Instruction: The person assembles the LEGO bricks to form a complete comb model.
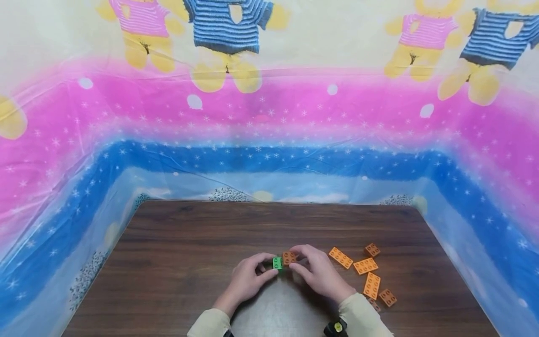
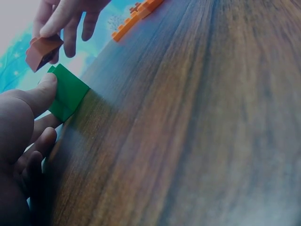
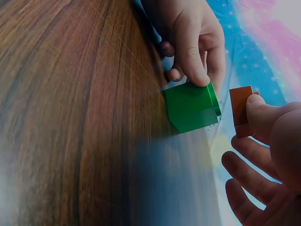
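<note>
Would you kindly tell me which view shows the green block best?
The right wrist view: the green block appears largest there, its side mostly uncovered. The head view shows it small, studs up; the left wrist view shows it partly covered by the left hand.

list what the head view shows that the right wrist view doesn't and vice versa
Only the head view: loose orange bricks and loose brown bricks on the table, both sleeves, printed backdrop figures.

Only the right wrist view: a clear gap between the green brick and the held brown brick.

Both: the left hand pinching the green brick, the right hand pinching the brown one.
</note>
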`<state>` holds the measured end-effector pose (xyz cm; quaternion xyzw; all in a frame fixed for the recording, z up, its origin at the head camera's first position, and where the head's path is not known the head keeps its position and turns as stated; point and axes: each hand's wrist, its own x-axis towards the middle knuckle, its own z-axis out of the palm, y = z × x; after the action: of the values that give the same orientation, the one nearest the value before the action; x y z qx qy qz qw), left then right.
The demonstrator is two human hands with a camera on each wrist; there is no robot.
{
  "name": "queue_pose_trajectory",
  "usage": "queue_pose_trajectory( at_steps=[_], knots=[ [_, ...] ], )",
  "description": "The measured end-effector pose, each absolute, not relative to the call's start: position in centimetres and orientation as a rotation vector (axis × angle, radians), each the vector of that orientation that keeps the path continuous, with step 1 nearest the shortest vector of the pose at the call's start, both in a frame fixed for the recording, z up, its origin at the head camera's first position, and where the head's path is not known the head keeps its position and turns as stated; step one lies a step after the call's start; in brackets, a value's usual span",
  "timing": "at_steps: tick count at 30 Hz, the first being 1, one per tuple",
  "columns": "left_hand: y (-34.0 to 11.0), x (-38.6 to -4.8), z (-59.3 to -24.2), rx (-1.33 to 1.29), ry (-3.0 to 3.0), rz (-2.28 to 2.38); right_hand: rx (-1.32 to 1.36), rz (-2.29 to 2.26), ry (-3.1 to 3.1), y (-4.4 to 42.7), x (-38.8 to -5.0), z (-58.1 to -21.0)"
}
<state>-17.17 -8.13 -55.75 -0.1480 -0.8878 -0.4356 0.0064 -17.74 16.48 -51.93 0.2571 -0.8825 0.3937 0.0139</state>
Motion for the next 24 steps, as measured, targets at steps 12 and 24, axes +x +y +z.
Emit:
queue_pose_trajectory(
  at_steps=[12, 24],
  knots=[
    [-8.1, -17.3, -56.1, -0.484, -2.745, -1.309, 0.849, 1.219, -2.738, 15.2, -18.0, -52.3],
    [-8.1, -17.4, -56.2, -0.477, -2.73, -1.307, 0.868, 1.242, -2.754, 14.5, -18.3, -52.8]
  ],
)
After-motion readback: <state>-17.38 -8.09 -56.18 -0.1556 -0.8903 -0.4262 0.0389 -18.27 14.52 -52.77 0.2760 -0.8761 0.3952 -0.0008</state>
